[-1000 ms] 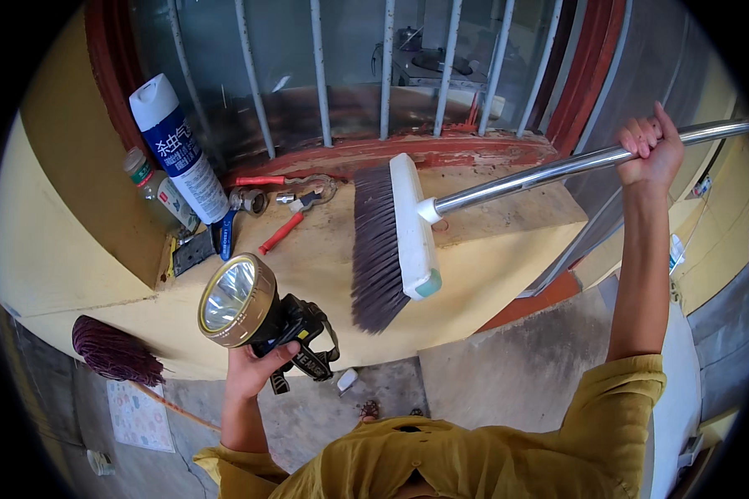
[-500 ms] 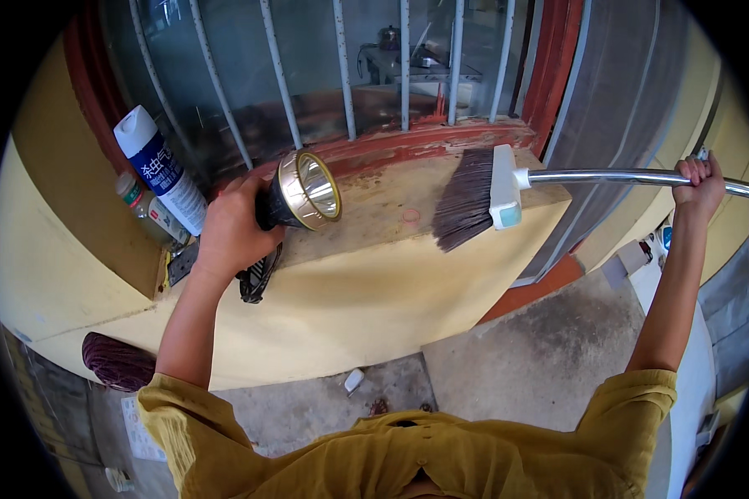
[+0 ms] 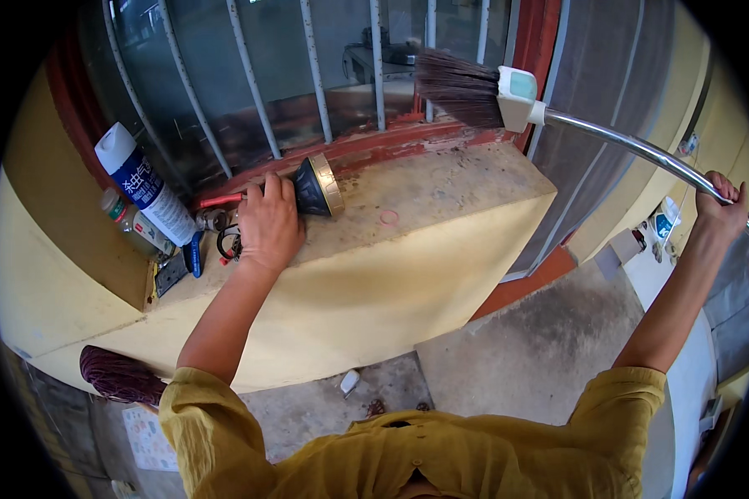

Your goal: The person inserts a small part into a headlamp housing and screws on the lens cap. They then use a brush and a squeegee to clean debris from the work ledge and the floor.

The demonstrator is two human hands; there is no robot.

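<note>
On the window ledge lies a headlamp with a black body and gold rim, its lens end pointing right. My left hand is closed round its back end, which the fingers partly hide. My right hand, out at the far right, grips the silver handle of a broom. The broom's white head is raised above the ledge's right end, its dark bristles pointing left in front of the window bars.
Left on the ledge stand a blue-and-white spray can, a glass jar, and a blue-handled tool. A red-handled tool lies beside my left hand. A pinkish ring lies mid-ledge. Below left is a purple mop head.
My left hand has lowered the headlamp onto the ledge, turning its lens to the right. My right hand has swung the broom head up off the ledge. Small tools have come into view.
</note>
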